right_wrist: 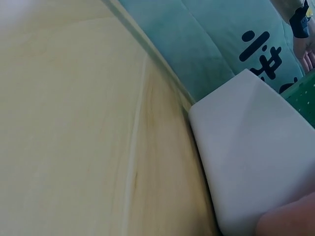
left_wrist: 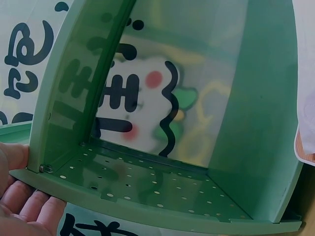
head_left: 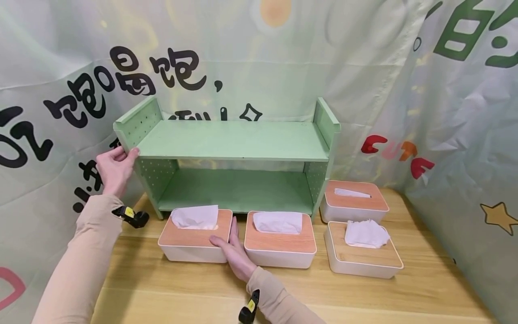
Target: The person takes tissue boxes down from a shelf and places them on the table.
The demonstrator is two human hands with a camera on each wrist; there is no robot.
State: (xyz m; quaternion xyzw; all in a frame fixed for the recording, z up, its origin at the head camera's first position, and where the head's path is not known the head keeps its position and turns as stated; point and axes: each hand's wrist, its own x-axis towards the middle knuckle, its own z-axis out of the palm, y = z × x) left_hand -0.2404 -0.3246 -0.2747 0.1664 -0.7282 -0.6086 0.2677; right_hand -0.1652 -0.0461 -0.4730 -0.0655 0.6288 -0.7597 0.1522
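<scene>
A two-tier green shelf (head_left: 234,139) with perforated side panels stands on the wooden table. At its left side, my left hand (head_left: 115,168) grips the edge by the upper board; in the left wrist view the thumb and fingers (left_wrist: 34,209) lie on either side of that edge. My right hand (head_left: 236,252) holds the right front corner of the leftmost tissue box (head_left: 190,240), a white box with a wood-look lid and a tissue sticking out. Its thumb is on the front and its fingers reach down the right side, beside a second tissue box (head_left: 279,247).
Two more tissue boxes stand to the right of the shelf, one behind (head_left: 356,202) and one in front (head_left: 360,256). A printed cloth backdrop (head_left: 364,67) hangs behind and along the sides of the table (head_left: 182,288).
</scene>
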